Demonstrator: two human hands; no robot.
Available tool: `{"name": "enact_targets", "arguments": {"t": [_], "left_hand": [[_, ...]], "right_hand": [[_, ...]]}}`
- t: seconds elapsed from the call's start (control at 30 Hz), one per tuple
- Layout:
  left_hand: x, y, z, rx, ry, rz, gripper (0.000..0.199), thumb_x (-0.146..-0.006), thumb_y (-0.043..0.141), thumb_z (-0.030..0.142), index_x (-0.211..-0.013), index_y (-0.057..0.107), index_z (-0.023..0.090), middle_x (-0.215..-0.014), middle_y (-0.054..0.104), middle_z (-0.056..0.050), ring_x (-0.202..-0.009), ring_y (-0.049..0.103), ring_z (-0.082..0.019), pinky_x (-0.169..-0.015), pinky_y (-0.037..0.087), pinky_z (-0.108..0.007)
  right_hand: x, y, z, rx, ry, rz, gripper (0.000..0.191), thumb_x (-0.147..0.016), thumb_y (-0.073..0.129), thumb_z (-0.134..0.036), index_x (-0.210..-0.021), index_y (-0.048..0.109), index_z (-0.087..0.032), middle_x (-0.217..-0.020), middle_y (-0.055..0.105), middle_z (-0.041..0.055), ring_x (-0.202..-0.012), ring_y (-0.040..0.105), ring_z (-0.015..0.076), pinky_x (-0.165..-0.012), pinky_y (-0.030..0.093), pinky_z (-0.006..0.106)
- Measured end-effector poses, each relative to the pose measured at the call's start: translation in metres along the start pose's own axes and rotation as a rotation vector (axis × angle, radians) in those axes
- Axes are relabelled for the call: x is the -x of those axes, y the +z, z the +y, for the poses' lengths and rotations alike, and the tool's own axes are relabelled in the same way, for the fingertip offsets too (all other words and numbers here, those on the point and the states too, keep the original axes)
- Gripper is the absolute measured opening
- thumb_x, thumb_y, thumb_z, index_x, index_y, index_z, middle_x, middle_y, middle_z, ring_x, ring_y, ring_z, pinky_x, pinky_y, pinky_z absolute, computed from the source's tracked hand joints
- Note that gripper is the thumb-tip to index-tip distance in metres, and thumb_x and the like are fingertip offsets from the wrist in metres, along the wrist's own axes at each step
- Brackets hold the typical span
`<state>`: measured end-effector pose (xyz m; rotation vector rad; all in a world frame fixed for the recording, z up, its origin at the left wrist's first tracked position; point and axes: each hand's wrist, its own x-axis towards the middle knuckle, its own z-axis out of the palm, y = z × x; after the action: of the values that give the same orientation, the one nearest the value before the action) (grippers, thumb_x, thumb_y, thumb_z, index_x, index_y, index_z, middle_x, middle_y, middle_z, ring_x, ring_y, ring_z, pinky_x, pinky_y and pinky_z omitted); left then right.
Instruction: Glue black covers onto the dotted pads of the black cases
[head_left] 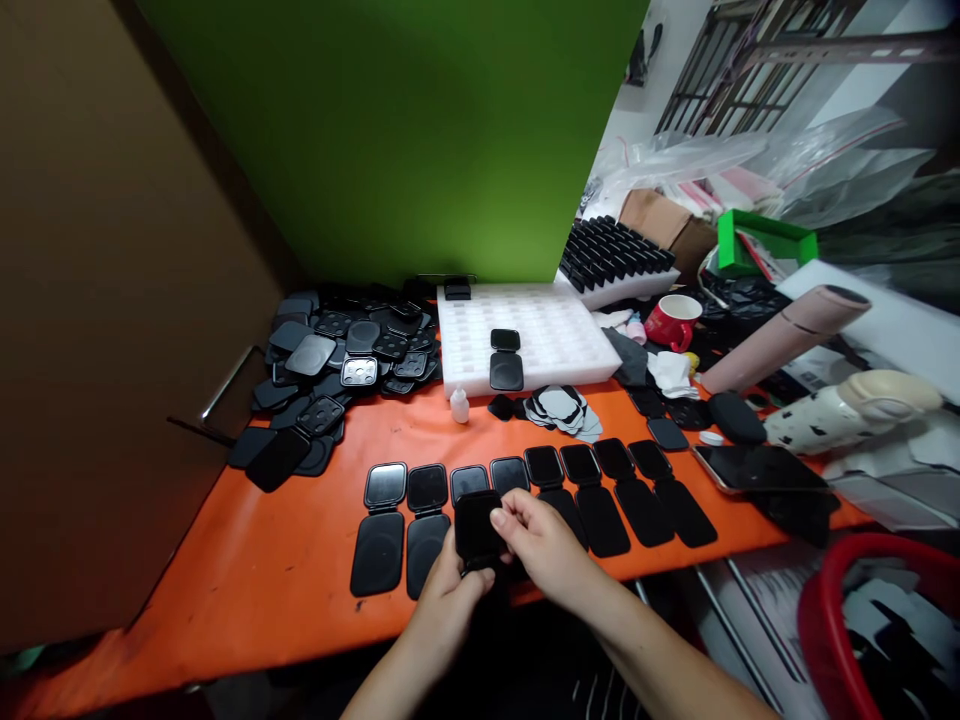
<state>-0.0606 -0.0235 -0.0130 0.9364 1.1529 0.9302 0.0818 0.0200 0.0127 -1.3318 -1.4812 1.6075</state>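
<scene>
Both hands hold a black hinged folding pad (pixel 475 522) above the table's front edge. My left hand (pixel 448 590) grips its lower left side, thumb bent across the bottom. At its right edge, my right hand (pixel 541 542) pinches with the thumb on the dark upper face. What lies under the right fingers is hidden. Beyond the hands runs a row of similar opened folding pads; one at the left end (pixel 377 552) shows a faint ring on its lower half, and one at the right end (pixel 685 512) is matte black. My hands partly cover the middle ones.
Black parts (pixel 360 340) are heaped at the left. A white foam tray (pixel 536 300) bears an opened pad; a small white bottle (pixel 460 405) and grey-white cut sheets (pixel 562 408) lie before it. A red mug (pixel 673 322), phone (pixel 757 468) and tumbler (pixel 787 335) stand right.
</scene>
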Motion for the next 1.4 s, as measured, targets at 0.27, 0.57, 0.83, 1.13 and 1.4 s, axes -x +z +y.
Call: {"name": "enact_targets", "arguments": {"t": [0.27,0.57,0.83,1.13,1.4], "left_hand": [[0.001,0.004,-0.002,0.106,-0.020,0.019,0.046,-0.071,0.052,0.017,-0.116,0.047,0.016,-0.105,0.061,-0.006,-0.100,0.053,-0.025,-0.089,0.039,-0.036],[-0.002,0.017,0.014,0.239,-0.014,0.099,0.038,-0.080,0.055,0.038,-0.111,0.054,0.016,-0.108,0.063,-0.009,-0.101,0.056,-0.026,-0.087,0.042,-0.034],[-0.003,0.019,0.023,0.215,-0.064,0.202,0.039,-0.075,0.060,0.038,-0.106,0.059,0.015,-0.101,0.066,-0.008,-0.096,0.059,-0.025,-0.085,0.042,-0.033],[-0.013,0.010,0.010,-0.024,0.026,0.197,0.039,-0.086,0.045,0.043,-0.107,0.059,0.014,-0.104,0.065,-0.009,-0.099,0.057,-0.026,-0.083,0.043,-0.033],[-0.011,0.008,0.006,-0.099,0.097,0.176,0.036,-0.086,0.046,0.036,-0.114,0.056,0.016,-0.113,0.061,-0.008,-0.107,0.052,-0.025,-0.093,0.038,-0.035]], "right_hand": [[0.000,-0.002,-0.002,0.030,0.029,-0.036,0.021,-0.084,0.043,-0.033,-0.069,0.040,-0.019,-0.060,0.042,-0.0051,-0.050,0.049,0.0097,-0.047,0.034,0.020],[0.002,-0.009,-0.010,0.651,-0.232,0.279,0.024,-0.078,0.052,-0.040,-0.068,0.046,-0.019,-0.058,0.046,-0.0014,-0.060,0.046,0.0142,-0.056,0.032,0.025],[-0.009,0.003,0.005,-0.231,0.127,0.065,0.032,-0.082,0.044,-0.050,-0.077,0.049,-0.019,-0.060,0.040,-0.0050,-0.050,0.041,0.0082,-0.043,0.036,0.018],[-0.008,0.017,0.014,-0.137,0.075,0.143,0.037,-0.081,0.045,-0.051,-0.063,0.037,-0.020,-0.058,0.036,-0.0054,-0.049,0.040,0.0091,-0.042,0.036,0.020],[-0.008,0.017,0.011,0.149,-0.125,0.244,0.031,-0.090,0.033,-0.037,-0.066,0.041,-0.020,-0.065,0.051,-0.0007,-0.063,0.046,0.0134,-0.057,0.034,0.024]]}}
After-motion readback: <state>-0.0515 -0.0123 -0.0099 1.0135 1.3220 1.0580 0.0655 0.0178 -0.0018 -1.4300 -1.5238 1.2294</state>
